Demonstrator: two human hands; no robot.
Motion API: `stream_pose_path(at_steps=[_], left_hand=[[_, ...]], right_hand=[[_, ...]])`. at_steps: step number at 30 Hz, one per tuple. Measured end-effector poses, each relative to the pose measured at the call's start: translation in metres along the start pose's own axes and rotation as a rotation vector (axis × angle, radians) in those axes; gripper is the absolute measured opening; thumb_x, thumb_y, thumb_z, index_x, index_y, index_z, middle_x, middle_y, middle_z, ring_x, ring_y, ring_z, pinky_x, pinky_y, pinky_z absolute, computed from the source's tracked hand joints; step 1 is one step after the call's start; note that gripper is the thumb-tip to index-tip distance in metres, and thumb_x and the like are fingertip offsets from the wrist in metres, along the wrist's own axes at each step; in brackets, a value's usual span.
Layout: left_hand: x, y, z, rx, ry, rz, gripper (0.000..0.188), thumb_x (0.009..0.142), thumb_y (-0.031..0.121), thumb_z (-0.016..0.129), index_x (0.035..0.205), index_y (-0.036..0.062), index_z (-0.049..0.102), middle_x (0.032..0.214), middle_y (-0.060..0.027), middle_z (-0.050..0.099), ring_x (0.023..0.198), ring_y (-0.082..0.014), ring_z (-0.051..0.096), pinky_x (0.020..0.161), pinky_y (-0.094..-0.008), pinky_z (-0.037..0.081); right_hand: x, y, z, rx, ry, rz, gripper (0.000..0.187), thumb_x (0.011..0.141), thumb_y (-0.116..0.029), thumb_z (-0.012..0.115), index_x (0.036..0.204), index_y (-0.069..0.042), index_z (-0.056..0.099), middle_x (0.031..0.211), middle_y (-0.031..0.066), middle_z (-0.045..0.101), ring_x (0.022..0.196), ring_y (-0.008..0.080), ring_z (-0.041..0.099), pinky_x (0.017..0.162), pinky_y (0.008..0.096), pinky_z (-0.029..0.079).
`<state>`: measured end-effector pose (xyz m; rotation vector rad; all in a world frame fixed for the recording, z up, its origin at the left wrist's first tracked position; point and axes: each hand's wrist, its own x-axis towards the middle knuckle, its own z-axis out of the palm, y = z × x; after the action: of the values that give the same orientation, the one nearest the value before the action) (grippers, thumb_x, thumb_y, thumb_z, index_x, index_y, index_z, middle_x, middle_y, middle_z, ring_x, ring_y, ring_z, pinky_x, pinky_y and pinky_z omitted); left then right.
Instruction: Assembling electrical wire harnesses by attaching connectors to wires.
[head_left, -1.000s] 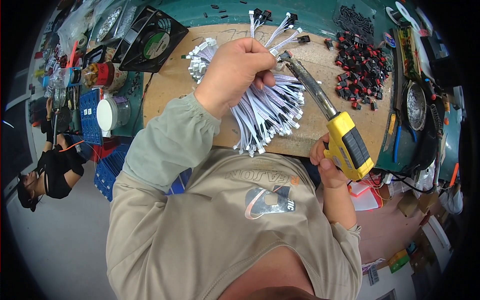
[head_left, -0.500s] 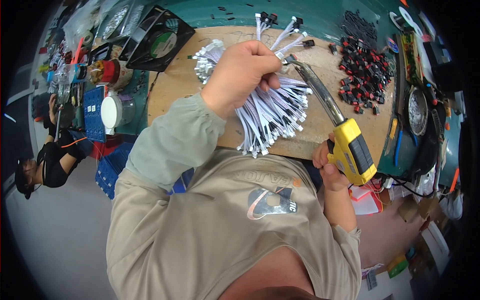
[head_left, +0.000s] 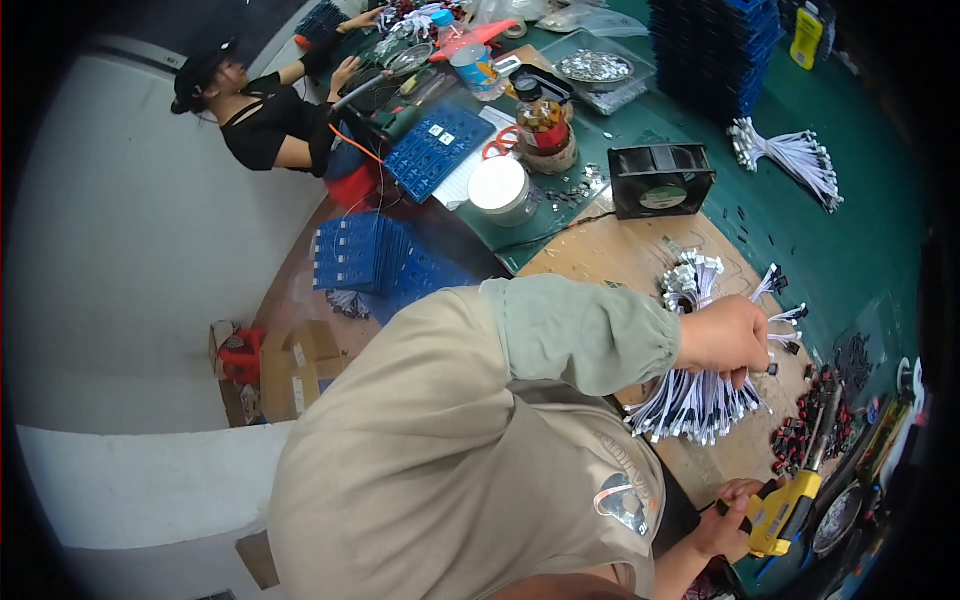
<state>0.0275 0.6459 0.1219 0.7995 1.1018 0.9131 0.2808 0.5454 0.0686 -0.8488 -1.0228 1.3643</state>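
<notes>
Closed in a pinch, my left hand (head_left: 728,338) is over the bundle of white cable leads (head_left: 690,408) with small connectors, on the wooden board. At its fingertips a small dark end piece (head_left: 771,369) shows on a lead; the rest of that lead is hidden by my fingers. Lower right, my right hand (head_left: 728,518) grips a yellow-and-black soldering gun (head_left: 784,512), its metal barrel slanting up and away. The gun's tip is apart from my left hand, close to a pile of red-and-black parts (head_left: 797,440). Several leads with black ends (head_left: 790,318) lie beyond my left hand.
A black fan (head_left: 662,182) stands at the board's far left corner. Left of it are a white-lidded tub (head_left: 502,192), a jar (head_left: 545,130) and blue trays (head_left: 438,145). A co-worker (head_left: 268,120) sits at the far left. A metal dish (head_left: 836,520) lies at right.
The view has swung left, so the board and both hands appear farther right. The soldering gun's tip has drawn away from my left fingertips. Both hands keep their grip.
</notes>
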Motion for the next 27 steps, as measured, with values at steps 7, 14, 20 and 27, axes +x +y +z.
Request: stream_pose_path(at_steps=[7, 14, 20, 27], left_hand=[[-0.021, 0.008, 0.011, -0.036, -0.144, -0.075, 0.011, 0.073, 0.000, 0.064, 0.069, 0.0011, 0.053, 0.058, -0.0053, 0.058, 0.049, -0.0131, 0.061, 0.041, -0.0240, 0.044], [-0.017, 0.002, 0.019, -0.109, -0.205, -0.181, 0.007, 0.075, 0.002, 0.061, 0.071, 0.0001, 0.055, 0.059, -0.0062, 0.059, 0.049, -0.0138, 0.061, 0.041, -0.0240, 0.044], [-0.024, 0.011, 0.011, -0.139, -0.163, -0.259, 0.009, 0.076, 0.005, 0.061, 0.080, 0.0004, 0.054, 0.062, -0.0090, 0.060, 0.051, -0.0131, 0.057, 0.047, -0.0234, 0.044], [-0.017, 0.004, 0.012, -0.218, -0.234, -0.304, 0.008, 0.081, 0.003, 0.060, 0.081, 0.0010, 0.053, 0.068, -0.0075, 0.061, 0.054, -0.0131, 0.060, 0.044, -0.0221, 0.043]], right_hand=[[0.042, -0.007, 0.033, -0.424, 0.149, -0.091, 0.059, 0.085, 0.004, 0.051, 0.139, 0.002, 0.025, 0.117, 0.0181, 0.053, 0.098, 0.0247, 0.053, 0.085, 0.0355, 0.045], [0.044, 0.002, 0.031, -0.442, 0.001, -0.137, 0.055, 0.087, 0.007, 0.048, 0.139, 0.002, 0.030, 0.126, 0.0167, 0.052, 0.115, 0.0281, 0.052, 0.101, 0.0393, 0.038], [0.057, -0.004, 0.054, -0.362, -0.046, -0.038, 0.037, 0.083, 0.001, 0.062, 0.119, -0.001, 0.055, 0.112, 0.0075, 0.059, 0.105, 0.0197, 0.055, 0.093, 0.0327, 0.043], [0.055, -0.001, 0.039, -0.505, -0.123, -0.046, 0.049, 0.082, 0.007, 0.057, 0.129, -0.001, 0.043, 0.113, 0.0128, 0.058, 0.103, 0.0228, 0.058, 0.092, 0.0363, 0.046]])
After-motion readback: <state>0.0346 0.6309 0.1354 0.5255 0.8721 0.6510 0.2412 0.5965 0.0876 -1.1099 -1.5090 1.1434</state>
